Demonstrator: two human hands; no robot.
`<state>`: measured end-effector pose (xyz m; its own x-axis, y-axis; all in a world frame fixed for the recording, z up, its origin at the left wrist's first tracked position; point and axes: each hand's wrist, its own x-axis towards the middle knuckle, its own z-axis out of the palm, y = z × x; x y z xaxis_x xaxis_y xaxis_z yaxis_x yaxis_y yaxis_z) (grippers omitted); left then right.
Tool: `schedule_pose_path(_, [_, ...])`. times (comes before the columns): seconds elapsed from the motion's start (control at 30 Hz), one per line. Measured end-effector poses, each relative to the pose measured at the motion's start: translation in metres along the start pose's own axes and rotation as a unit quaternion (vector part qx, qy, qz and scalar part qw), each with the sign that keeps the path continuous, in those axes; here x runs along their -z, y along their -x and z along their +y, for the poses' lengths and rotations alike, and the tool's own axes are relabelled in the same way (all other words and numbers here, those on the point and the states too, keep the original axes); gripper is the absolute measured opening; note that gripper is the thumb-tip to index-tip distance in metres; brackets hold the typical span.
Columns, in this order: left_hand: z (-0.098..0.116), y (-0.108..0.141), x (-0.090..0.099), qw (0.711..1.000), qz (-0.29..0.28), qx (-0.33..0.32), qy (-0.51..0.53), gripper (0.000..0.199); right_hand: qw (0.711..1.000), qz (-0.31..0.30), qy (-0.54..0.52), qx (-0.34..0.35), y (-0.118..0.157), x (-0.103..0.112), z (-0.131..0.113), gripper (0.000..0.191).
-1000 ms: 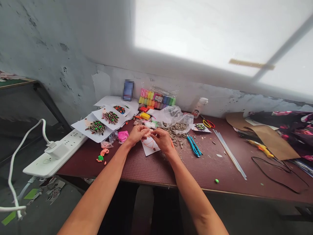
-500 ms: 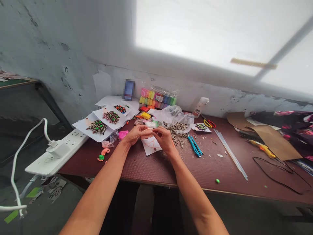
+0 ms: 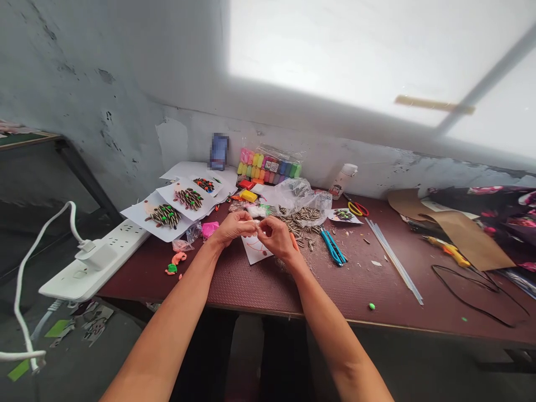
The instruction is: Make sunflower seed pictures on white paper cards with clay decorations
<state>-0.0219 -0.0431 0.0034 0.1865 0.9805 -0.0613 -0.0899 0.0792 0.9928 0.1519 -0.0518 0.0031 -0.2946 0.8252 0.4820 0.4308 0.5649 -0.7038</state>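
My left hand and my right hand meet with their fingertips pinched together above the table. Whatever small pale bit lies between them is too hidden to name. Beneath them is a white card with orange drawn lines and a small brown spot, partly covered by my hands. Just behind and right of my right hand lies a heap of striped sunflower seeds, next to a clear plastic bag. A lump of pink clay sits left of my left hand.
Seed-covered cards overlap at the left, near a white power strip. A blue utility knife, scissors, glue sticks and a yellow glue gun lie rightward. Packed coloured clay and a white bottle stand behind.
My right hand has turned a little and its fingers are closer against the left fingertips. The whole view has shifted slightly; the things on the table look unmoved.
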Motion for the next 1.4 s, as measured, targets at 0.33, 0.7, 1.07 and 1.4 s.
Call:
schedule_pose_path(0.33, [0.004, -0.001, 0.006, 0.998, 0.062, 0.003, 0.008, 0.052, 0.954, 0.033, -0.258, -0.152, -0.012, 0.017, 0.005, 0.036])
schedule_pose_path(0.7, [0.005, 0.001, 0.018, 0.955, 0.063, 0.130, -0.260, 0.027, 0.971, -0.031, -0.174, -0.162, -0.009, 0.014, 0.013, 0.022])
schedule_pose_path(1.07, [-0.006, -0.009, 0.024, 0.979, 0.053, 0.048, -0.189, 0.025, 0.979, -0.025, -0.101, -0.177, -0.008, 0.011, 0.018, 0.023])
schedule_pose_path(1.4, [-0.010, -0.011, 0.034, 0.945, 0.029, 0.002, -0.326, 0.022, 0.990, -0.040, -0.025, -0.133, -0.006, 0.011, 0.020, 0.019])
